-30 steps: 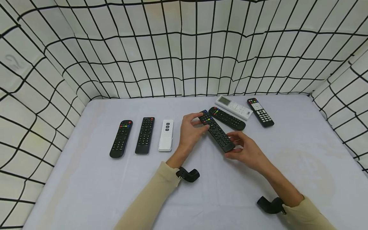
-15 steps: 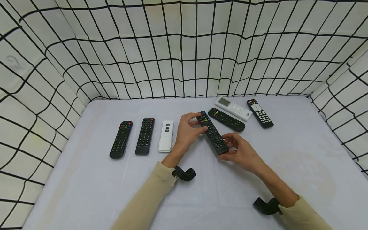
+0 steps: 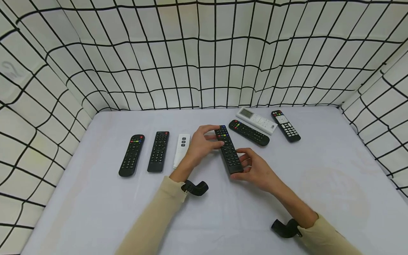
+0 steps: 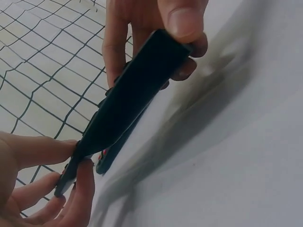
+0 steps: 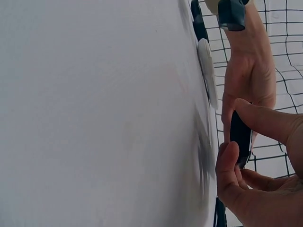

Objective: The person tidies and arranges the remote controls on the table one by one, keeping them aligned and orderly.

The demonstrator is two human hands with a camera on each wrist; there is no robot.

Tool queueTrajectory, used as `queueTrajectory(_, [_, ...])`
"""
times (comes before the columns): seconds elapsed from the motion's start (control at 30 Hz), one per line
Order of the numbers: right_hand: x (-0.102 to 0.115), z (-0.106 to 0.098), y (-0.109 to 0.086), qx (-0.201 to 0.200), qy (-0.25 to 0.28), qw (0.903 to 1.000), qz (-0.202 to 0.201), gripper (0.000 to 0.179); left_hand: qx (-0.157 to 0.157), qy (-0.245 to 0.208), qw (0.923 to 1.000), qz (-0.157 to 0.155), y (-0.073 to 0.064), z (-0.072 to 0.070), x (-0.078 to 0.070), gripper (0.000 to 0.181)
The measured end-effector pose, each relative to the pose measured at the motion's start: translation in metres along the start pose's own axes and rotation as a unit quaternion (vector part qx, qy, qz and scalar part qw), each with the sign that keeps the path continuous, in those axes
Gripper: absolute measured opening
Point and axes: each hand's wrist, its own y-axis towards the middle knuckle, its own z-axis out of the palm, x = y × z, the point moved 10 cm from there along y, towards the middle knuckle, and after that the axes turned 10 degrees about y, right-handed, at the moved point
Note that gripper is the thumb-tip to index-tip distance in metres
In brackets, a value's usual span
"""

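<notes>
Both hands hold a long black remote control (image 3: 230,152) above the white table, its button side up. My left hand (image 3: 202,144) pinches its far end, with the thumb along the left edge. At the near end, my right hand (image 3: 253,169) grips the lower right corner between thumb and fingers. In the left wrist view the dark underside of the remote control (image 4: 137,90) shows, raised off the cloth with a shadow beneath. The right wrist view shows the near end of the remote control (image 5: 240,137) between thumb and fingers.
Left of the hands lie two black remotes (image 3: 131,156) and a white remote (image 3: 181,150) in a row, the white one partly covered by the left hand. Beyond are another black remote (image 3: 249,132), a white remote with a screen (image 3: 256,120) and a black remote (image 3: 285,126). Black netting (image 3: 207,71) surrounds the table.
Both hands have carried the black remote control leftward, turning it closer to upright in the head view. The left hand now overlaps the white remote. The other remotes stay in place.
</notes>
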Motion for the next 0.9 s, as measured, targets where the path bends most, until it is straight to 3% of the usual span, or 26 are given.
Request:
queueTrajectory(0.3, [0.003, 0.014, 0.004, 0.009, -0.002, 0.9998, 0.02, 0.084, 0.029, 0.016, 0.9994, -0.012, 0.004, -0.006, 0.003, 0.058])
queueTrajectory(0.63, [0.009, 0.028, 0.011, 0.022, 0.029, 0.9993, 0.008, 0.082, 0.036, 0.027, 0.9986, -0.027, 0.003, -0.017, 0.006, 0.06])
queueTrajectory(0.9, [0.015, 0.036, 0.016, 0.019, 0.013, 0.9996, 0.016, 0.083, 0.034, 0.052, 0.9968, -0.049, 0.004, -0.026, 0.01, 0.067])
